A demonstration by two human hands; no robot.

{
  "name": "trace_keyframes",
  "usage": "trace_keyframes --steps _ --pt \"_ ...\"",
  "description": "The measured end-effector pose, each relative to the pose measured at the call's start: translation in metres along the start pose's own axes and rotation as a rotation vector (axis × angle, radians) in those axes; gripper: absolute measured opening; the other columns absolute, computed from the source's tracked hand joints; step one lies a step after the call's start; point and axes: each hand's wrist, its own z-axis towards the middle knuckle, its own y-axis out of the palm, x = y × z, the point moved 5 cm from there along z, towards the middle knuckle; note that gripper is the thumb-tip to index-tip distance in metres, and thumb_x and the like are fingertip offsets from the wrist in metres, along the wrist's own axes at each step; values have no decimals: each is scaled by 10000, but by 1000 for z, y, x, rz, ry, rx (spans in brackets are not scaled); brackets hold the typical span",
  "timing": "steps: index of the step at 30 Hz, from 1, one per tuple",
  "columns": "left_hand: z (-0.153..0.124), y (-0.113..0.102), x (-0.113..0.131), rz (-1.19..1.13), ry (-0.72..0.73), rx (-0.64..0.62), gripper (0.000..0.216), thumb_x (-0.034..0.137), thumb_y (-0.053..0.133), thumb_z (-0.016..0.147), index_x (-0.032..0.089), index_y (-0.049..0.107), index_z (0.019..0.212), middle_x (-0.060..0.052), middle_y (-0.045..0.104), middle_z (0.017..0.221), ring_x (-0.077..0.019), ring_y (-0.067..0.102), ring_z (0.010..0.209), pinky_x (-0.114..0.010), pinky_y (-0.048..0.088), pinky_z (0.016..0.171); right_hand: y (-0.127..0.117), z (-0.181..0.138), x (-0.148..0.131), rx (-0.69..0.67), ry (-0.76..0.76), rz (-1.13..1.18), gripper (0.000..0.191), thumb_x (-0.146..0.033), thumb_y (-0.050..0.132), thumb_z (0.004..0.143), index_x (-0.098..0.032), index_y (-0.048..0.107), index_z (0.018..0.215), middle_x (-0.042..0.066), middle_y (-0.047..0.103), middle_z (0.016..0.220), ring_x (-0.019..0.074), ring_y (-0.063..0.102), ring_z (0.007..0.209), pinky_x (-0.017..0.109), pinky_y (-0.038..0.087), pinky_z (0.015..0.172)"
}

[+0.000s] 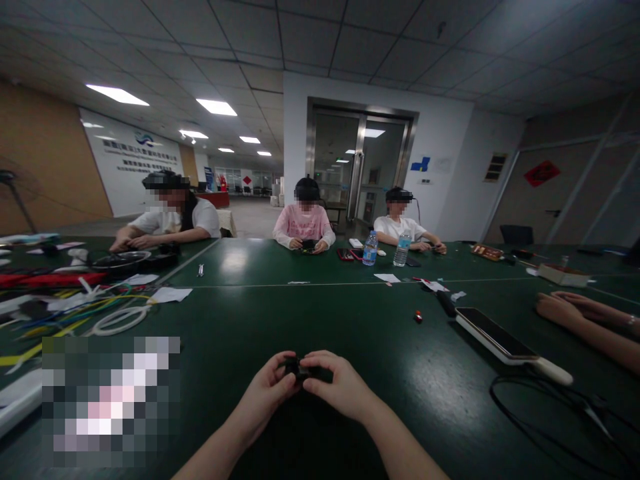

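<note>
Both my hands meet just above the green table [240, 333], near its front middle. Between them is a small black object [295, 368], mostly covered by my fingers, so its kind cannot be made out. My left hand [267, 390] pinches it from the left with thumb and fingers. From the other side, the thumb and fingers of my right hand [337, 381] close on it. A small red item [418, 317] lies on the table beyond my right hand.
Cables [123, 320] and papers [170, 295] spread over the left side. To the right lie a phone [495, 333] on a white holder and a black cable [530, 427]. Water bottles [403, 250] stand farther back. Several people sit around; another person's hands [565, 308] rest at right.
</note>
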Motion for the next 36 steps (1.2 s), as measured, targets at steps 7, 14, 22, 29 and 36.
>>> trace_keyframes --steps 7,14,22,29,36 --pt "0 0 2 -41 26 10 408 196 735 648 178 535 1003 -56 670 884 -184 629 840 -314 464 803 -3 0 -3 32 -59 25 373 -175 647 675 -239 603 1040 35 609 1065 196 548 1018 358 398 920" --pt "-1 2 2 -52 17 10 399 184 748 627 178 549 973 -53 670 874 -177 625 830 -306 458 804 -2 -1 -1 17 -45 24 304 -177 630 693 -234 623 992 34 596 1049 185 551 995 333 419 875" --pt "-3 0 3 -17 18 19 362 174 703 672 191 557 1003 -55 664 912 -189 622 852 -324 444 825 -2 -1 -3 -11 7 13 297 -218 616 712 -258 623 1006 27 583 1070 190 546 992 341 424 849" --pt "-4 2 5 -15 15 25 369 174 710 660 189 558 996 -53 662 888 -206 619 880 -340 443 838 0 -2 -3 -12 8 19 305 -222 615 710 -260 625 1013 31 574 1084 196 548 992 338 425 837" --pt "-3 0 4 -33 29 39 359 177 715 654 189 566 980 -53 656 926 -202 616 884 -335 443 833 -2 -3 -10 -10 -20 0 314 -214 595 724 -255 609 1035 32 581 1074 189 549 985 326 427 826"
